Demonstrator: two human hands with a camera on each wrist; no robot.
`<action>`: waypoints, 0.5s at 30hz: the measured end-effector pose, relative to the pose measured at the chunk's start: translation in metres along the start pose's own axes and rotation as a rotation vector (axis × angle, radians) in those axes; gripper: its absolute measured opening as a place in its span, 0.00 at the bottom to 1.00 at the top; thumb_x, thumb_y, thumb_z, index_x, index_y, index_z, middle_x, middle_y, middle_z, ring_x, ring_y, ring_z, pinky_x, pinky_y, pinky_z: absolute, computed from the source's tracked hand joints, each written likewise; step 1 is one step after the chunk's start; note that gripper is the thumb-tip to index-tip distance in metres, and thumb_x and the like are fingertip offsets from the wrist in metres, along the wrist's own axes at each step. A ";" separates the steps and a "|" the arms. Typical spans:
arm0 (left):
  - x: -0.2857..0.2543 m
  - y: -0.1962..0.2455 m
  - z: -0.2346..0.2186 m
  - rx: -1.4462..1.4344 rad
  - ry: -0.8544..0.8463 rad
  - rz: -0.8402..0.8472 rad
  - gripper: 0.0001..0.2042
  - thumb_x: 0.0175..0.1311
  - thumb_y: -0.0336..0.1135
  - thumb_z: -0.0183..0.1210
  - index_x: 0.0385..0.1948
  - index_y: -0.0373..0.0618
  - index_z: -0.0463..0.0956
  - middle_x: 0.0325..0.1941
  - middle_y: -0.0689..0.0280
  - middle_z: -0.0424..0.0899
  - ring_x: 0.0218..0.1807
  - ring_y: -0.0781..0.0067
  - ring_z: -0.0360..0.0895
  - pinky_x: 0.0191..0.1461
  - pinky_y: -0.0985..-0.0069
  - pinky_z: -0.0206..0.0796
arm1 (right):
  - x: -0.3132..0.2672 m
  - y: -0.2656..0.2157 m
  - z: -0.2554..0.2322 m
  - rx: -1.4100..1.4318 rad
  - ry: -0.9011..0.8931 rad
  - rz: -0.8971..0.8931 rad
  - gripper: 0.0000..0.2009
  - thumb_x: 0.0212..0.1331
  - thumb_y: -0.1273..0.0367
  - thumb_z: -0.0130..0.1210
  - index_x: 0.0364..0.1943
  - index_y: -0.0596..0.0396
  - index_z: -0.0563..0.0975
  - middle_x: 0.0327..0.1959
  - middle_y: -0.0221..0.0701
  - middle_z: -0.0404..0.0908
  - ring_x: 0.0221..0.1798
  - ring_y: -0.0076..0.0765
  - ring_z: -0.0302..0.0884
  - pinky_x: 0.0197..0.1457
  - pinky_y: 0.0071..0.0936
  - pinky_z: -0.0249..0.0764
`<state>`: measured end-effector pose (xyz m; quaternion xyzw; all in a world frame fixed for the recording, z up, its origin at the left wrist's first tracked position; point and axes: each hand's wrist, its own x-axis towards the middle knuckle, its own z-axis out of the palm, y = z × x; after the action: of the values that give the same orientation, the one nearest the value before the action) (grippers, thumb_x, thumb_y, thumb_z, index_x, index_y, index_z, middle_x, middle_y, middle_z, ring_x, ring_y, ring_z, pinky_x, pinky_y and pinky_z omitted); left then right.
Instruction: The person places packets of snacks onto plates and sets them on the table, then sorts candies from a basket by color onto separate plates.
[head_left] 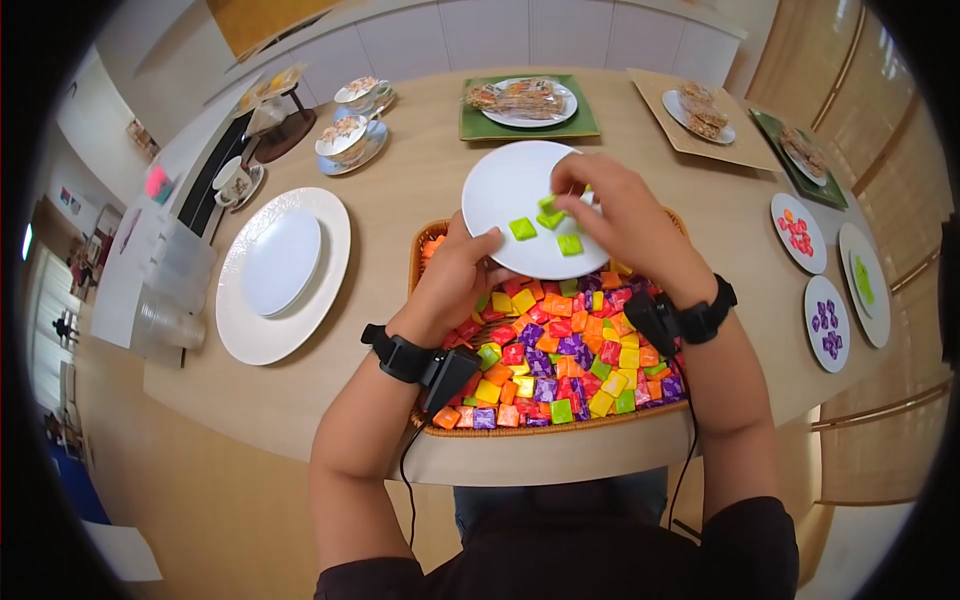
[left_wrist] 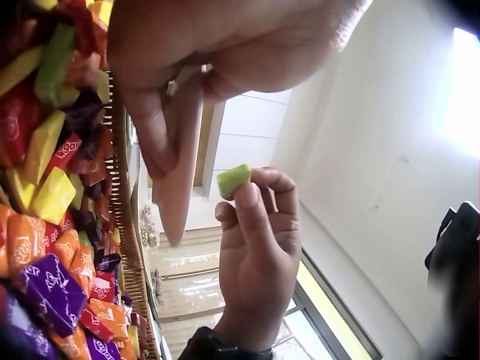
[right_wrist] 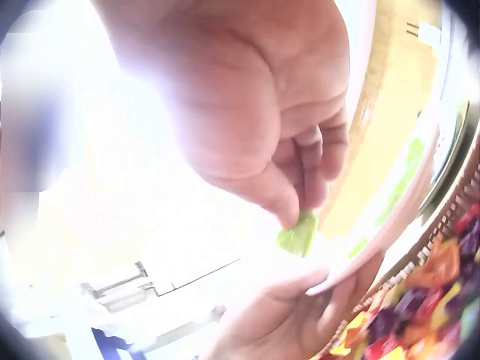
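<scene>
My left hand (head_left: 450, 278) grips a round white plate (head_left: 505, 185) by its near left rim, thumb on top and fingers beneath. Several green wrapped candies (head_left: 522, 229) lie on the plate. Just over it, my right hand (head_left: 628, 215) pinches another green candy (right_wrist: 298, 236) between thumb and fingertips; the left wrist view shows this candy (left_wrist: 234, 180) held above the plate's edge. Below both hands stands a wicker basket (head_left: 414, 270), full of wrapped candies (head_left: 560, 345) in red, orange, yellow, purple and green. Plate and forearms hide part of the basket.
Stacked white plates (head_left: 335, 300) stand at left, near teacups (head_left: 345, 140) and clear plastic cups (head_left: 170, 320). Packaged snacks (head_left: 525, 100) sit on a green tray (head_left: 480, 132) at the back. At right are plates of red candies (head_left: 797, 235), purple candies (head_left: 826, 330) and green candies (head_left: 864, 280).
</scene>
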<state>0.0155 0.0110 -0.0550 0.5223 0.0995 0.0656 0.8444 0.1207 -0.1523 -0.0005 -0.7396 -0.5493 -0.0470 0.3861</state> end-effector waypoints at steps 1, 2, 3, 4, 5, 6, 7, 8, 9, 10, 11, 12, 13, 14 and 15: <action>-0.001 0.000 0.001 0.038 -0.051 -0.038 0.21 0.62 0.30 0.44 0.58 0.42 0.52 0.55 0.59 0.66 0.50 0.68 0.72 0.47 0.73 0.72 | 0.000 0.007 -0.003 -0.079 0.088 0.061 0.05 0.47 0.73 0.53 0.28 0.57 0.70 0.29 0.36 0.74 0.37 0.44 0.71 0.41 0.34 0.67; -0.002 0.001 0.003 0.076 -0.100 -0.075 0.22 0.62 0.30 0.44 0.58 0.41 0.51 0.55 0.60 0.66 0.51 0.69 0.72 0.48 0.72 0.71 | 0.000 0.014 -0.006 -0.082 0.093 0.065 0.05 0.47 0.73 0.53 0.28 0.57 0.70 0.29 0.36 0.74 0.37 0.44 0.71 0.41 0.34 0.67; -0.005 0.003 0.005 0.108 -0.138 -0.097 0.22 0.62 0.30 0.44 0.58 0.41 0.50 0.55 0.60 0.67 0.50 0.70 0.72 0.48 0.73 0.71 | -0.001 0.020 -0.008 -0.108 0.095 0.116 0.05 0.47 0.74 0.53 0.28 0.57 0.70 0.29 0.36 0.74 0.37 0.44 0.70 0.41 0.34 0.67; -0.005 0.002 0.005 0.109 -0.139 -0.100 0.22 0.62 0.30 0.44 0.58 0.41 0.50 0.55 0.60 0.67 0.50 0.70 0.72 0.48 0.73 0.71 | -0.002 0.026 -0.009 -0.132 0.096 0.166 0.05 0.47 0.74 0.53 0.28 0.57 0.70 0.28 0.36 0.73 0.37 0.44 0.70 0.41 0.34 0.66; -0.005 0.002 0.005 0.097 -0.162 -0.103 0.23 0.62 0.30 0.45 0.58 0.41 0.50 0.55 0.61 0.67 0.50 0.70 0.72 0.48 0.73 0.71 | -0.003 0.031 -0.009 -0.166 0.065 0.177 0.05 0.46 0.75 0.53 0.29 0.57 0.70 0.29 0.37 0.73 0.37 0.45 0.70 0.41 0.35 0.67; -0.005 0.001 0.005 0.084 -0.183 -0.106 0.23 0.62 0.31 0.45 0.59 0.42 0.50 0.55 0.61 0.67 0.50 0.71 0.72 0.48 0.73 0.71 | -0.005 0.037 -0.008 -0.165 0.064 0.177 0.05 0.46 0.75 0.53 0.29 0.57 0.70 0.29 0.37 0.73 0.37 0.45 0.70 0.41 0.35 0.67; -0.005 0.001 0.004 0.083 -0.179 -0.105 0.23 0.62 0.31 0.45 0.59 0.42 0.50 0.55 0.61 0.67 0.50 0.71 0.72 0.48 0.73 0.71 | -0.005 0.040 -0.006 -0.244 0.105 0.108 0.05 0.46 0.75 0.53 0.29 0.57 0.71 0.29 0.38 0.73 0.37 0.45 0.70 0.41 0.35 0.67; -0.004 0.000 0.002 0.075 -0.182 -0.092 0.23 0.62 0.31 0.45 0.59 0.43 0.50 0.55 0.61 0.67 0.50 0.70 0.72 0.48 0.74 0.70 | -0.005 0.041 -0.004 -0.321 0.143 0.036 0.06 0.46 0.75 0.53 0.30 0.58 0.71 0.30 0.38 0.73 0.37 0.45 0.70 0.41 0.36 0.67; -0.003 0.001 0.000 0.065 -0.181 -0.075 0.23 0.62 0.31 0.45 0.59 0.44 0.50 0.55 0.62 0.67 0.50 0.70 0.72 0.48 0.74 0.70 | -0.005 0.040 -0.003 -0.314 0.135 0.026 0.06 0.46 0.75 0.53 0.30 0.58 0.71 0.30 0.38 0.73 0.37 0.45 0.70 0.41 0.36 0.67; -0.003 0.000 -0.001 0.059 -0.164 -0.065 0.23 0.62 0.31 0.45 0.59 0.44 0.50 0.55 0.62 0.67 0.50 0.70 0.72 0.48 0.74 0.70 | -0.005 0.030 -0.004 -0.269 0.149 -0.002 0.06 0.46 0.75 0.52 0.30 0.58 0.72 0.30 0.38 0.73 0.37 0.46 0.70 0.41 0.36 0.67; -0.002 0.000 -0.002 0.024 -0.137 -0.041 0.23 0.62 0.31 0.45 0.59 0.44 0.50 0.55 0.62 0.66 0.50 0.70 0.72 0.49 0.74 0.70 | -0.004 0.019 -0.004 -0.221 0.159 -0.032 0.06 0.47 0.75 0.52 0.31 0.58 0.72 0.31 0.39 0.73 0.38 0.46 0.70 0.41 0.36 0.67; -0.002 -0.001 -0.001 -0.011 -0.110 -0.016 0.23 0.63 0.31 0.44 0.59 0.45 0.50 0.55 0.62 0.66 0.50 0.70 0.71 0.49 0.74 0.70 | -0.003 0.005 -0.005 -0.212 0.146 -0.049 0.06 0.47 0.75 0.52 0.31 0.58 0.72 0.31 0.39 0.73 0.38 0.46 0.70 0.41 0.36 0.67; -0.003 0.001 0.002 -0.066 -0.058 0.010 0.22 0.63 0.30 0.43 0.59 0.45 0.50 0.56 0.61 0.65 0.51 0.70 0.71 0.49 0.74 0.70 | -0.004 -0.012 -0.006 -0.107 -0.031 -0.012 0.06 0.47 0.75 0.52 0.31 0.58 0.72 0.31 0.38 0.72 0.40 0.45 0.69 0.41 0.36 0.67; -0.002 0.001 -0.001 -0.072 -0.044 0.018 0.22 0.63 0.30 0.43 0.59 0.45 0.50 0.56 0.61 0.65 0.51 0.70 0.71 0.49 0.74 0.70 | -0.007 -0.023 -0.002 -0.004 -0.207 0.030 0.06 0.48 0.75 0.51 0.32 0.57 0.72 0.31 0.37 0.72 0.41 0.45 0.69 0.41 0.37 0.67; 0.000 0.000 -0.005 -0.088 -0.038 0.044 0.22 0.63 0.30 0.43 0.59 0.45 0.50 0.56 0.61 0.65 0.51 0.69 0.70 0.48 0.73 0.70 | -0.011 -0.029 0.006 0.013 -0.323 -0.052 0.07 0.47 0.75 0.51 0.33 0.57 0.72 0.31 0.37 0.72 0.42 0.44 0.68 0.41 0.36 0.68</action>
<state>0.0145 0.0150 -0.0568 0.4877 0.0690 0.0785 0.8667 0.0895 -0.1542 0.0048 -0.7203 -0.6237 0.0661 0.2962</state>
